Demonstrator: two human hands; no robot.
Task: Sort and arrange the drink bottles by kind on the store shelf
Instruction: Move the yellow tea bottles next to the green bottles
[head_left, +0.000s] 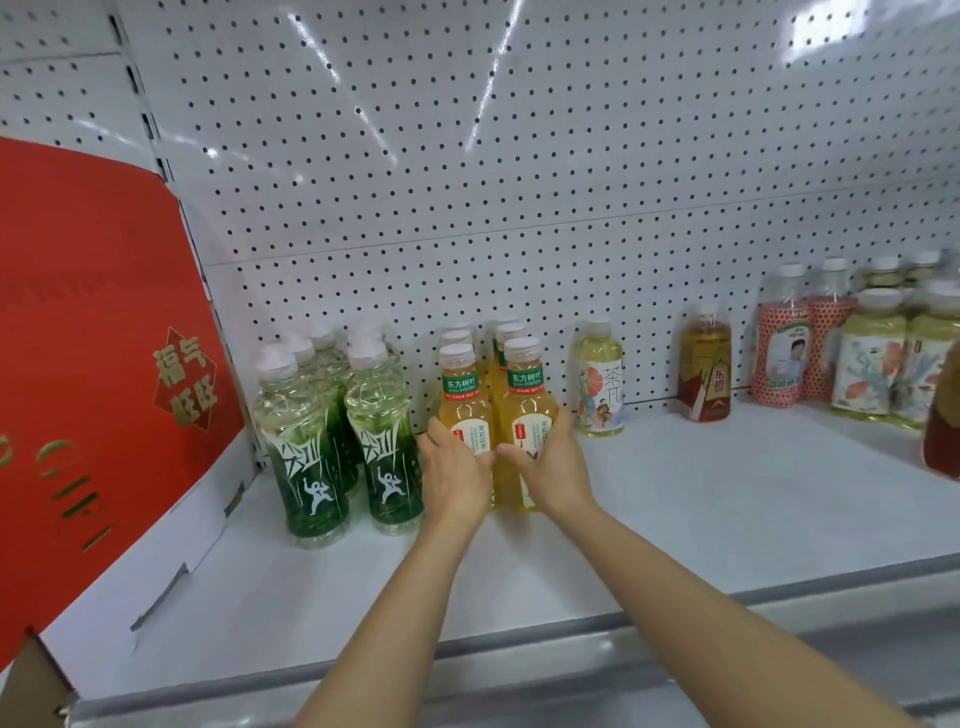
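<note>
White pegboard backs a white store shelf (675, 493). At frame centre, 2 rows of yellow tea bottles (524, 415) stand upright; the left hand (454, 467) curls its fingers (480, 460) round the front left one, and the right hand (550, 457) wraps the front right one. Just left of them, the green bottles (384, 441) already form their own block. Right of centre, a pale tea bottle (600, 384) and a brown tea bottle (705, 374) stand singly and well apart, with mixed bottles (852, 353) crowded at far right. Roughly half looks sorted, I judge. A red box (93, 364) fills the left edge.
</note>
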